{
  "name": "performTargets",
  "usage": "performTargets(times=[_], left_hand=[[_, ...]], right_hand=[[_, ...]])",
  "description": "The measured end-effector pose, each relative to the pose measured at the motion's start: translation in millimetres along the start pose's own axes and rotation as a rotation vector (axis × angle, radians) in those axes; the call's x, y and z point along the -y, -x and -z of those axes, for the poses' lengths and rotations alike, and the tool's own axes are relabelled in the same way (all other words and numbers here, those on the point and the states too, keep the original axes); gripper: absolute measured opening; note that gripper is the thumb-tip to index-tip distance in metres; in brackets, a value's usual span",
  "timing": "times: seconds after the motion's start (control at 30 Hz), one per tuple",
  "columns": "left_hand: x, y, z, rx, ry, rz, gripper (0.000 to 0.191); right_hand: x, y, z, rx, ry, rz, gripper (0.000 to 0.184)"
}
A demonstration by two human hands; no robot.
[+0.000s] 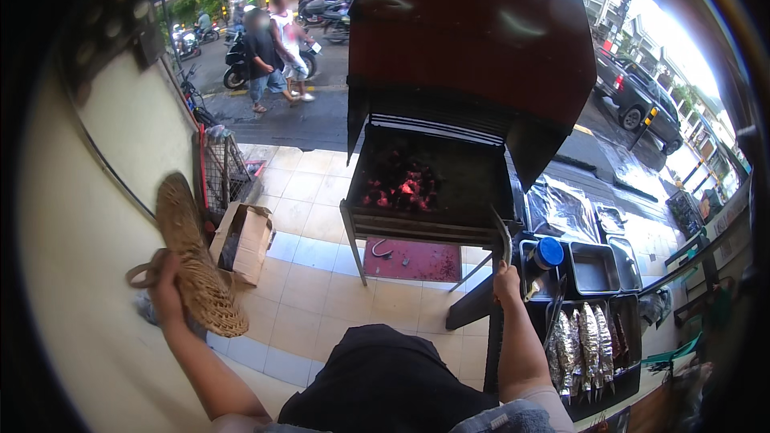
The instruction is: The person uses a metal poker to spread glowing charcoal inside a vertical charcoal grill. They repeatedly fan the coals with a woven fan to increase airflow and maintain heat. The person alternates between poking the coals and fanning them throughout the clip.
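Observation:
My left hand [167,291] grips a woven straw hand fan [201,270], held out over the floor at the left. My right hand [507,282] is closed around a curved metal tool [505,237], perhaps tongs, whose far end reaches the front right corner of the charcoal grill [421,219]. Glowing coals [409,187] lie heaped in the left and middle part of the grill box. Above and behind them rises a dark red metal hood [469,30].
Several foil-wrapped fish [589,343] lie in a tray on the right. Metal pans [594,267], a blue-lidded jar [547,252] and a brush [533,290] sit nearby. An open cardboard box [249,246] stands left. Two people [277,42] walk on the street beyond.

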State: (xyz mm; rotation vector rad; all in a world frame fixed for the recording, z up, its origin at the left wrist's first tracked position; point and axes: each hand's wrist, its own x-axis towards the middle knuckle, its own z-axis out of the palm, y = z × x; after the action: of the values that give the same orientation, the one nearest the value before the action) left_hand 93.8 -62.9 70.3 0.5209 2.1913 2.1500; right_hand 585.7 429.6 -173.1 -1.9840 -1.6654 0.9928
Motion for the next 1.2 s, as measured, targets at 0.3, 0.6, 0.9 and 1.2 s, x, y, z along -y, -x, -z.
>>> performTargets(times=[0.3, 0.6, 0.9, 1.2], left_hand=[[20.4, -5.8, -10.1, -0.075, 0.044, 0.050, 0.031], [-30.0, 15.5, 4.3, -0.092, 0.920, -0.218, 0.045], [43.4, -13.2, -31.7, 0.084, 0.000, 0.151, 0.031], [-11.5, -15.3, -13.3, 0.762, 1.348, -0.172, 0.032]], right_hand=[[-6.9, -4.0, -9.0, -0.028, -0.029, 0.002, 0.049], [-1.1, 5.0, -3.3, -0.026, -0.024, 0.001, 0.049], [-8.0, -1.9, -6.0, -0.029, -0.023, 0.010, 0.051], [-5.5, 1.6, -8.2, -0.029, -0.026, 0.016, 0.049]])
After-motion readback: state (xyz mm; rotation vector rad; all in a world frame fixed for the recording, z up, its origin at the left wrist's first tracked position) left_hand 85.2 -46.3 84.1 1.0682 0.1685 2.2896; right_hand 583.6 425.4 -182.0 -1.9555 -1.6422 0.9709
